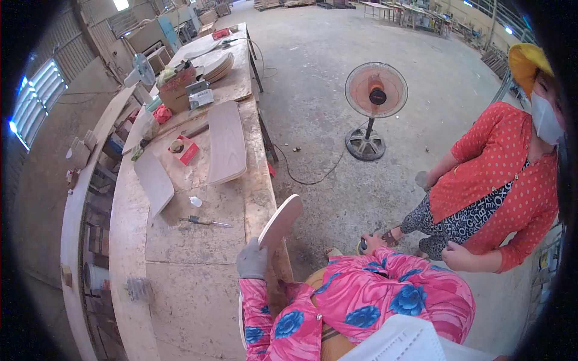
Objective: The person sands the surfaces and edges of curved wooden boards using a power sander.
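My left hand [251, 260], in a grey glove, grips the lower end of a curved wooden panel [282, 220] at the right edge of the workbench [192, 243]. The panel stands tilted upward. My right hand [374, 242] is bare and low at my right side, its fingers closed round a small dark object [362, 245] that I cannot make out. On the bench lie a screwdriver [208, 221], a small white bottle [195, 201] and two more curved panels, one larger [227, 143] and one to the left [154, 182].
A red box [183, 150] with a tape roll, a cardboard box [174, 90] and stacked panels [218, 67] sit farther up the bench. A standing fan [376, 90] is on the floor, its cable trailing. A masked person [500, 174] stands at the right.
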The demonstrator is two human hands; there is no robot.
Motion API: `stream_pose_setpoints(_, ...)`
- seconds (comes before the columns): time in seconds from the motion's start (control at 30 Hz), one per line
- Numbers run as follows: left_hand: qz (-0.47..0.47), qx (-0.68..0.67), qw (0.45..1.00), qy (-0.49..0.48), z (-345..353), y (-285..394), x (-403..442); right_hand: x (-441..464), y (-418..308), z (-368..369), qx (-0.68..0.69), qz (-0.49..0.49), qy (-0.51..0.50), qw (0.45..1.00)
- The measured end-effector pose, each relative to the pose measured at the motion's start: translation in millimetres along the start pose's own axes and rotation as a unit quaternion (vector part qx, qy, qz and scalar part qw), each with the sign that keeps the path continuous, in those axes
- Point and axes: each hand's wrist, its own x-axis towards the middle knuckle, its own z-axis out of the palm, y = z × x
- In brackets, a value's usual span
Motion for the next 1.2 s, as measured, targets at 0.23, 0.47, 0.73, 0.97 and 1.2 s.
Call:
stream_pose_setpoints(0.23,0.001,0.005,1.000,-0.014,3,0,5,8,1,-8,-0.007,-0.017,-0.049,0.999)
stream_pose_setpoints(0.47,0.008,0.003,1.000,-0.019,2,-1,3,2,-2,-8,-0.001,-0.003,-0.047,0.999)
stream_pose_setpoints(0.73,0.025,0.064,0.997,-0.040,6,-6,7,-2,7,-14,0.011,-0.086,0.023,0.996)
stream_pose_setpoints(0.97,0.025,0.015,0.999,-0.025,-1,-1,5,-14,9,-10,-0.014,-0.079,0.071,0.994)
stream_pose_setpoints(1.2,0.024,-0.010,1.000,0.002,8,-8,11,-50,4,-36,0.120,0.074,0.091,0.986)
